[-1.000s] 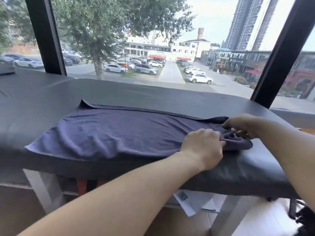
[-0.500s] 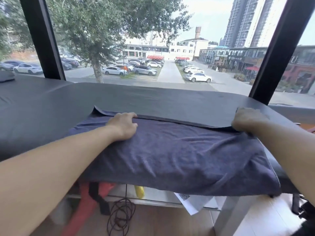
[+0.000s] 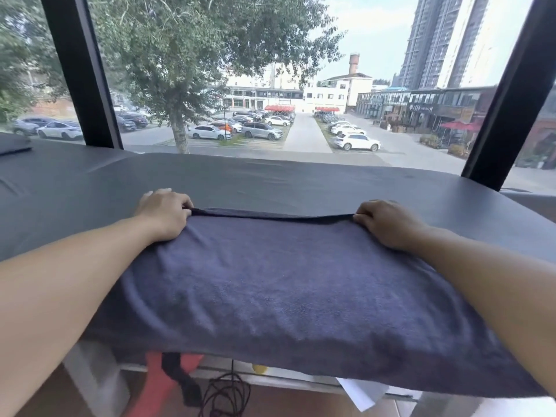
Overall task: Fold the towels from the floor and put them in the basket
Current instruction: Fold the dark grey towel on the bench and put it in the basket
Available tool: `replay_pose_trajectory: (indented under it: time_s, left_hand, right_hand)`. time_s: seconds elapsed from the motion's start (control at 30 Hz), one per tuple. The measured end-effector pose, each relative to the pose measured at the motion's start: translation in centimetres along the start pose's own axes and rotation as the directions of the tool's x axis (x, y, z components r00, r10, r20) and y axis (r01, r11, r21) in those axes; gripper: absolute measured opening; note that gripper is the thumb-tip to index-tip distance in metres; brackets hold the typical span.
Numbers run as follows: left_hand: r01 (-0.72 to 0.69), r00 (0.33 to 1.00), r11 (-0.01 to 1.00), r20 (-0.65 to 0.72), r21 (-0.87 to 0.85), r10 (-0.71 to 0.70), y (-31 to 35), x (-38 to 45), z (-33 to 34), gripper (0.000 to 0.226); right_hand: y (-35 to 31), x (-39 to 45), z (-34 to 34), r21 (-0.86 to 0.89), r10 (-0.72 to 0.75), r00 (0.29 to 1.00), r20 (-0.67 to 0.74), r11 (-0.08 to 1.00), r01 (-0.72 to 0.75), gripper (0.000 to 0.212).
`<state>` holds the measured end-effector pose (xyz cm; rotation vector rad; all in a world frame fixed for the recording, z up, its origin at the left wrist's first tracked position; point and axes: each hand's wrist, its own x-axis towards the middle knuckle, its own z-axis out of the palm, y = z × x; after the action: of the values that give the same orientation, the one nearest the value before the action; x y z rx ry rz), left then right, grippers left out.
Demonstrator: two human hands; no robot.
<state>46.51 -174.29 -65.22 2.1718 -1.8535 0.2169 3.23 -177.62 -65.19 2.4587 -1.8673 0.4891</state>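
A dark blue towel [image 3: 285, 290] lies spread over the near edge of a grey padded table [image 3: 270, 182], its front part hanging down toward me. My left hand [image 3: 164, 213] grips the towel's far left corner with curled fingers. At the far right corner my right hand [image 3: 385, 221] pinches the same far edge. The edge runs nearly straight between both hands. No basket is in view.
Large windows with black frames [image 3: 81, 70] stand just behind the table. A folded dark cloth [image 3: 13, 144] lies at the far left. Under the table are a red object [image 3: 159, 383], a black cable [image 3: 225, 392] and white paper [image 3: 361, 392].
My left hand went from the towel's right end to its far left corner. The towel now lies closer to me, over the table edge, with both hands holding its far edge.
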Motion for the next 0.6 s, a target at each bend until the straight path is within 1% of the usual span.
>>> replay_pose_trajectory:
  time_s: [0.07,0.13,0.2,0.3,0.33,0.37,0.43,0.47,0.5,0.53,0.6]
  left_hand:
    - [0.008,0.999,0.999,-0.049,0.045,-0.006,-0.5,0.6,-0.1,0.020]
    - [0.079,0.996,0.994,-0.048,0.072,-0.076,-0.6,0.8,-0.2,0.022]
    - [0.164,0.983,0.983,-0.101,0.083,-0.155,-0.3,1.1,-0.1,0.020]
    - [0.307,0.926,0.951,-0.245,0.048,-0.286,-0.1,1.1,0.0,0.031]
    - [0.337,0.907,0.941,-0.278,0.027,-0.317,-0.1,1.0,0.1,0.032]
    - [0.343,0.902,0.939,-0.280,0.008,-0.327,-0.2,0.8,0.3,0.027]
    - [0.321,0.923,0.945,-0.201,-0.069,-0.328,-0.6,0.7,0.9,0.014]
    - [0.301,0.936,0.944,-0.151,-0.132,-0.319,-0.7,0.6,1.2,0.016]
    - [0.283,0.947,0.942,-0.102,-0.181,-0.304,-0.8,0.4,1.3,0.023]
    - [0.269,0.958,0.946,-0.054,-0.181,-0.282,-0.9,0.3,1.3,0.033]
    - [0.248,0.968,0.964,0.065,-0.094,-0.242,-1.1,0.4,1.4,0.055]
  right_hand:
    - [-0.1,0.6,0.7,-0.012,0.012,1.000,-0.010,1.000,-0.012,0.022]
    - [-0.1,1.2,1.0,0.005,0.039,0.999,-0.010,0.999,-0.039,0.023]
    - [0.0,1.8,1.2,0.035,0.074,0.997,-0.021,0.997,-0.073,0.024]
    - [0.3,2.6,1.7,0.102,0.118,0.992,-0.047,0.988,-0.113,0.026]
    - [0.3,2.6,1.8,0.128,0.129,0.990,-0.065,0.984,-0.120,0.027]
    - [0.4,2.6,1.9,0.152,0.138,0.987,-0.087,0.981,-0.123,0.027]
    - [0.7,2.7,2.3,0.193,0.147,0.982,-0.123,0.974,-0.121,0.029]
    - [0.7,2.7,2.5,0.200,0.142,0.981,-0.128,0.973,-0.115,0.029]
    - [0.8,2.8,2.6,0.196,0.135,0.983,-0.125,0.974,-0.108,0.029]
    - [0.8,2.9,2.7,0.191,0.120,0.986,-0.119,0.977,-0.096,0.030]
    - [0.5,3.0,2.6,0.151,0.073,0.990,-0.121,0.987,-0.054,0.032]
